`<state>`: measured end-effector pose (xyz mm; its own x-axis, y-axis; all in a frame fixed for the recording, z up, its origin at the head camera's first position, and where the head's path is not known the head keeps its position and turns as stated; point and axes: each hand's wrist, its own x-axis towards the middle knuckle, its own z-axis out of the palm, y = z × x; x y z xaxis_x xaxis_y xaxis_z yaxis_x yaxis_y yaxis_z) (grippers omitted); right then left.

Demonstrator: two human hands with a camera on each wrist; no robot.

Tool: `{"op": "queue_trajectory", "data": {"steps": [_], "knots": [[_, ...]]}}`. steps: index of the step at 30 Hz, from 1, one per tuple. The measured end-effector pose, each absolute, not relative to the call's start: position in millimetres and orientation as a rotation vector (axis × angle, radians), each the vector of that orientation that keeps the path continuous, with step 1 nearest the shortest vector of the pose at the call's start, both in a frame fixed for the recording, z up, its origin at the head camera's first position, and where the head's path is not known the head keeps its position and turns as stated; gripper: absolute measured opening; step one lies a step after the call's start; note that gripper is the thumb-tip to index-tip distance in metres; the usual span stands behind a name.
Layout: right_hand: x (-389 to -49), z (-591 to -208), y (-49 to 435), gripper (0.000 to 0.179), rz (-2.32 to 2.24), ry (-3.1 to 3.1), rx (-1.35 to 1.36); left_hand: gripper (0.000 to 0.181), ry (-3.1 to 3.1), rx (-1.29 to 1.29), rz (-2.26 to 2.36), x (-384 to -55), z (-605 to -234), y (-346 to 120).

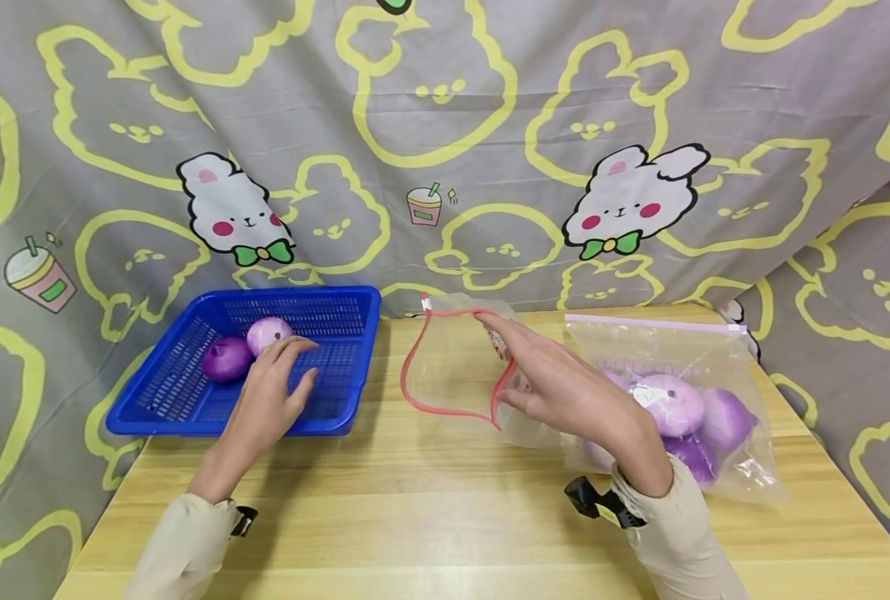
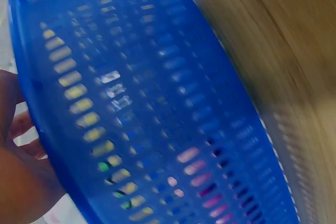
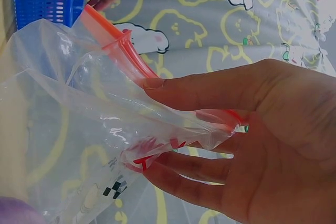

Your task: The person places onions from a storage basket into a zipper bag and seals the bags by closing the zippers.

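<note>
Over the blue basket (image 1: 366,350), my left hand (image 1: 268,393) hangs with thumb and fingers apart, holding nothing. Just beyond its fingertips lies a pale purple onion (image 1: 267,332), against a dark purple onion (image 1: 227,359). In the left wrist view the basket wall (image 2: 142,77) hides part of that hand (image 2: 29,182). My right hand (image 1: 565,383) holds a clear zip bag (image 3: 68,82) by its red-edged mouth, thumb on one side and fingers on the other. The mouth gapes toward the basket, and a zip slider (image 1: 426,305) sits at its far corner.
To the right lies a second clear zip bag (image 1: 745,467) with several purple onions (image 1: 726,419) inside, partly behind my right wrist. All of it rests on a wooden table (image 1: 415,517). A patterned grey curtain (image 1: 482,117) hangs along the back.
</note>
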<state>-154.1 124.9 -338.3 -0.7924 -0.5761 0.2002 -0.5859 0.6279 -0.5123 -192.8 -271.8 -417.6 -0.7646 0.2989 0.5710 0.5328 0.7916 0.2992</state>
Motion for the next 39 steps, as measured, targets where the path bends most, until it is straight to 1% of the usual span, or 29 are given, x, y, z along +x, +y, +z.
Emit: {"op": "queue_trajectory", "data": {"steps": [10, 17, 22, 28, 35, 39], "knots": [[-153.8, -339.0, 121.6, 0.097, 0.914, -2.827, 1.000, 0.036, -2.520, -0.534, -0.604, -208.5, -426.5, -309.5], [-154.4, -338.6, 121.7, 0.098, 0.899, -2.836, 0.989, 0.040, -2.625, -0.474, -0.514, -214.2, -421.4, -341.5], [-154.6, -338.7, 122.3, 0.098, 0.902, -2.848, 0.981, 0.045, -2.716, -0.407, -0.482, -225.9, -419.8, -361.4], [-155.6, -339.5, 123.2, 0.099, 0.894, -2.854, 0.974, 0.048, -2.806, -0.345, -0.468, -242.9, -428.0, -386.7], [-156.5, -340.8, 124.2, 0.099, 0.887, -2.854, 0.971, 0.059, -2.986, -0.264, -0.341, -252.8, -427.4, -401.5], [-157.1, -340.2, 124.6, 0.100, 0.905, -2.854, 0.965, 0.060, -3.028, -0.201, -0.281, -254.7, -424.7, -407.8]]}}
